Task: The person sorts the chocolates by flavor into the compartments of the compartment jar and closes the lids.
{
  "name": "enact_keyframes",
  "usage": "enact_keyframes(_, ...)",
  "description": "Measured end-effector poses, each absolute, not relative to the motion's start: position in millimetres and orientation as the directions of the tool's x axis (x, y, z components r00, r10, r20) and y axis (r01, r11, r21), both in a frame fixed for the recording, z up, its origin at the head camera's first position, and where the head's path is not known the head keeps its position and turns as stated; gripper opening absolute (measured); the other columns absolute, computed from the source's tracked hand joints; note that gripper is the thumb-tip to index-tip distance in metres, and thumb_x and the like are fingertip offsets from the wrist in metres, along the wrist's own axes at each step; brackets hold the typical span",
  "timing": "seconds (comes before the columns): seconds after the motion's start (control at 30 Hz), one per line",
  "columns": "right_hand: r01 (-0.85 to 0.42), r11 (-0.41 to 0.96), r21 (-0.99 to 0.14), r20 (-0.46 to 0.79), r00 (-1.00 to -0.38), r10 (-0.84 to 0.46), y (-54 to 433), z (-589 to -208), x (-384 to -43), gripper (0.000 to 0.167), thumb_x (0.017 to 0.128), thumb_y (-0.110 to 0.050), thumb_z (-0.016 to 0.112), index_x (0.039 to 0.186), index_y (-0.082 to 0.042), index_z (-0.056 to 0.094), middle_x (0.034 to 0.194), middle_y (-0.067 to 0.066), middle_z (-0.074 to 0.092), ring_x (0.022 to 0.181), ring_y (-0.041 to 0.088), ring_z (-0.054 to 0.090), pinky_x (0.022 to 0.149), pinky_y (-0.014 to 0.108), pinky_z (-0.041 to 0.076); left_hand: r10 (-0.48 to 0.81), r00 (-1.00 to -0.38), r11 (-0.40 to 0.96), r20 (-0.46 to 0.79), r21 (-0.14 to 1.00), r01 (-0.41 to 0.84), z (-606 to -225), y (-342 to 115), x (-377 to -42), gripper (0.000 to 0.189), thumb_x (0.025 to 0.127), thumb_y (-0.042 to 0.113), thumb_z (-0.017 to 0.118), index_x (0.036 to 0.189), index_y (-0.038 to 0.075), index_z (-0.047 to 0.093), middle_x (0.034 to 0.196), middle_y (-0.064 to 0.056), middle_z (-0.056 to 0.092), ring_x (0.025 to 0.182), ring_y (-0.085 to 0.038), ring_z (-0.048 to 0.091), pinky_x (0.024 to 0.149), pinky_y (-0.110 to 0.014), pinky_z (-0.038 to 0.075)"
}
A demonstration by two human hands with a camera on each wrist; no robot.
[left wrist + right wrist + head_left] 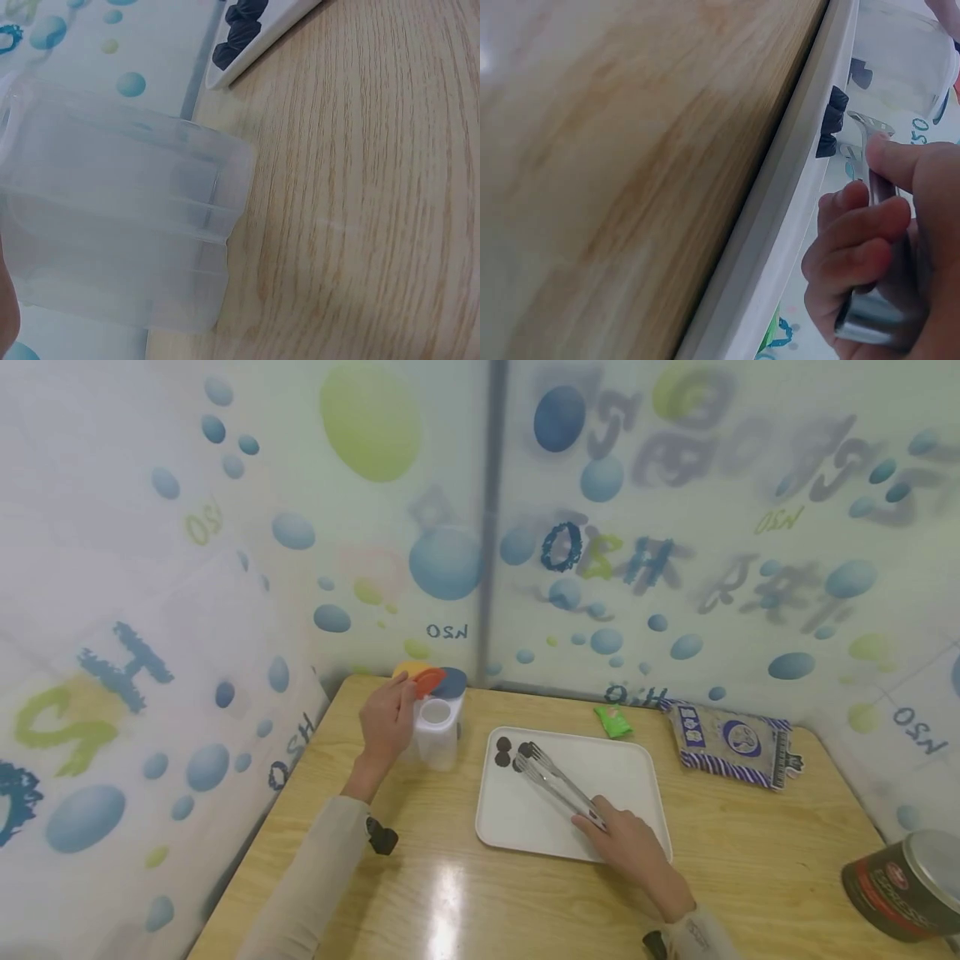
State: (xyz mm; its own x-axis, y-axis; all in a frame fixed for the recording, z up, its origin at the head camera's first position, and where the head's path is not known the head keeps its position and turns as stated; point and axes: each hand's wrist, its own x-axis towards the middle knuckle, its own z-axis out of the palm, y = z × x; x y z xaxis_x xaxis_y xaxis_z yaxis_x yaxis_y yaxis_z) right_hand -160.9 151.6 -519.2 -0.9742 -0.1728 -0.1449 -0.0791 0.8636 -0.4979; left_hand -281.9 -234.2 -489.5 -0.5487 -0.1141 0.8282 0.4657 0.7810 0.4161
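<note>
My left hand (388, 717) pinches the raised orange lid (429, 682) of a translucent plastic container (437, 745). One round opening shows below that lid, while a yellow lid (408, 668) and a blue lid (450, 683) lie behind it. The container's ribbed side (127, 202) fills much of the left wrist view. In my right hand (630, 843) are metal tongs (558, 789), gripped with curled fingers. Their tips reach several dark, round, faceted pieces (503, 744) on the white tray (502, 822); whether they clasp one I cannot tell.
A small green packet (614, 722) lies behind the tray. To its right is a blue-and-white plastic bag (731, 743). A dark espresso can (892, 889) stands at the right edge of the wooden table (405, 893). Patterned walls (600, 643) enclose the table's back and sides.
</note>
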Motion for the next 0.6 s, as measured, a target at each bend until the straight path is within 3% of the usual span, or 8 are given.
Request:
enact_keyframes(0.37,-0.089,0.896,-0.434,-0.181,-0.966,-0.183,141,-524,-167,0.034,0.098,-0.049,0.055,0.097,-0.015,0.051,0.063,-0.001,0.039,0.053,0.015,0.04,0.047,0.029,0.028,-0.126,-0.548,0.78,0.827,0.424,0.461,-491,-231,-281,0.044,0.101,0.027,0.052,0.064,0.003,0.059,0.102,-0.018,0.076,0.099,-0.035,0.073,0.077,-0.056,0.057)
enact_keyframes(0.6,-0.085,0.884,-0.46,-0.194,-0.962,-0.193,139,-524,-169,0.033,0.099,-0.048,0.054,0.097,-0.015,0.051,0.064,-0.002,0.039,0.054,0.014,0.04,0.049,0.028,0.028,-0.136,-0.546,0.777,0.827,0.43,0.459,-490,-234,-283,0.038,0.1,0.025,0.053,0.076,0.002,0.072,0.102,-0.018,0.076,0.1,-0.036,0.073,0.08,-0.055,0.057)
